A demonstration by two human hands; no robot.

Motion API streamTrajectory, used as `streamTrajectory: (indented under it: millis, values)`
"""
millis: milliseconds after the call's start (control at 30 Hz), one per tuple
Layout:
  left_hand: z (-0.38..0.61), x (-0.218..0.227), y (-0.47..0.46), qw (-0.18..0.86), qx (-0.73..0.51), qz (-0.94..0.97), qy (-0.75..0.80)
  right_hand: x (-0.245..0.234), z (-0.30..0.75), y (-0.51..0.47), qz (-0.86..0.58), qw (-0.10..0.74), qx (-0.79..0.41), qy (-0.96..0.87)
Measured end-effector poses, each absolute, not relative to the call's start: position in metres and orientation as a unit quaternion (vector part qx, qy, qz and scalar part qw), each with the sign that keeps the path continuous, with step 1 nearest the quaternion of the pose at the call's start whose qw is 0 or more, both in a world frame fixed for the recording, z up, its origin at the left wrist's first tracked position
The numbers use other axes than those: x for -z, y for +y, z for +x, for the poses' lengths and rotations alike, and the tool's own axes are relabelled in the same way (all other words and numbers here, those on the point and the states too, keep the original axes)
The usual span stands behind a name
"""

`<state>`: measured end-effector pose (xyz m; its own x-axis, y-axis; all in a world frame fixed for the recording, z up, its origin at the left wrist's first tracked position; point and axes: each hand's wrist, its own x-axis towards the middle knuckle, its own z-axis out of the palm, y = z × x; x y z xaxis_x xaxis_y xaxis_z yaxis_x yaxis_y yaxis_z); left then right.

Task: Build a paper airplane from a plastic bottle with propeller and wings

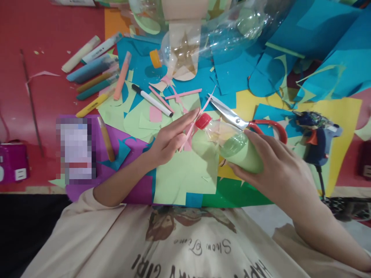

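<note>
My left hand (171, 139) pinches a thin pink paper strip (189, 133) between thumb and fingers, close to a red bottle cap. That red cap (203, 121) sits on a small clear plastic bottle (232, 141) with light green paper around its lower part. Wrapped around the bottle's base is my right hand (272, 166), which holds it tilted with the cap toward the left hand. Just beyond the bottle lie red-handled scissors (237, 120), their blades slightly apart. A light green sheet (185, 175) lies beneath both hands.
Several markers (95, 73) lie at the left, near a blurred phone-like rectangle (77, 150). A large clear bottle (214, 38) with an orange cap lies at the back. On yellow paper at the right rests a blue glue gun (321, 143). Paper scraps (281, 77) are scattered about.
</note>
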<state>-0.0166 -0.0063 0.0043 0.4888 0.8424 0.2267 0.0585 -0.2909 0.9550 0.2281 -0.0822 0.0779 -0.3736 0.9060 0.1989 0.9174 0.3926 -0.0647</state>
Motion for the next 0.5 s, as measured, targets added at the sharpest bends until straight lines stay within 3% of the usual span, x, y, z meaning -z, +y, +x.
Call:
streamTrajectory:
  millis: [500]
  values:
    - [-0.0204, -0.0036, 0.0, 0.498, -0.363, 0.741, 0.266, -0.0727, 0.2265, -0.0886, -0.553, 0.125, -0.02, -0.823]
